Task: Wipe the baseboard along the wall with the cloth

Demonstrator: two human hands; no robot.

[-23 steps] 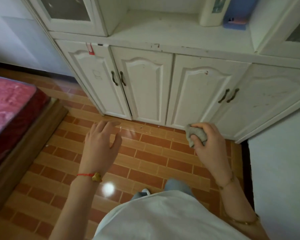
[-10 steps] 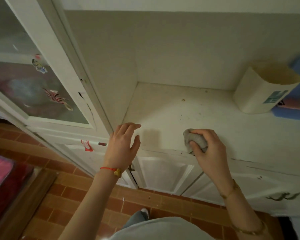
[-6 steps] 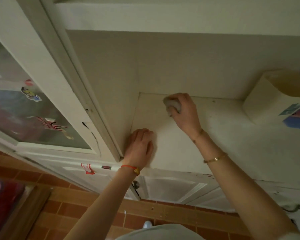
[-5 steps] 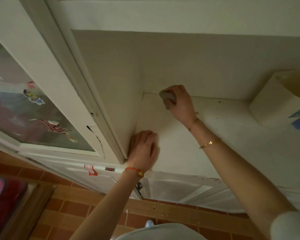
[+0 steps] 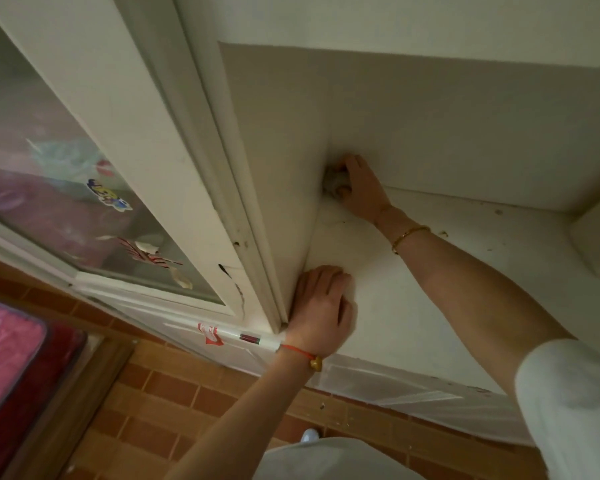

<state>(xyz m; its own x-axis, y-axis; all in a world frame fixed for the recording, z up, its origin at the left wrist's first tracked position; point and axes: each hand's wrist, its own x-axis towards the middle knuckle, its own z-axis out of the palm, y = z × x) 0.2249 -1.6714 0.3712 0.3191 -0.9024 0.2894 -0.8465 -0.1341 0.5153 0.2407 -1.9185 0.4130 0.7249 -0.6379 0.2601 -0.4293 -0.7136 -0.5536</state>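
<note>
Just a grey, crumpled cloth (image 5: 333,181)

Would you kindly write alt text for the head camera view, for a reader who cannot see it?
A person's right hand presses a crumpled grey cloth into the back left corner of a white cabinet shelf. The left hand rests on the shelf's front left edge. Below lie a brown tiled floor and a red mattress.

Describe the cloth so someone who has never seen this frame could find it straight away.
Start at the white cabinet and its open shelf. Follow the shelf to its far left corner, where the side and back panels meet. The cloth is the small grey wad that the right hand presses into that corner, the only grey thing against the pale panels.
</note>
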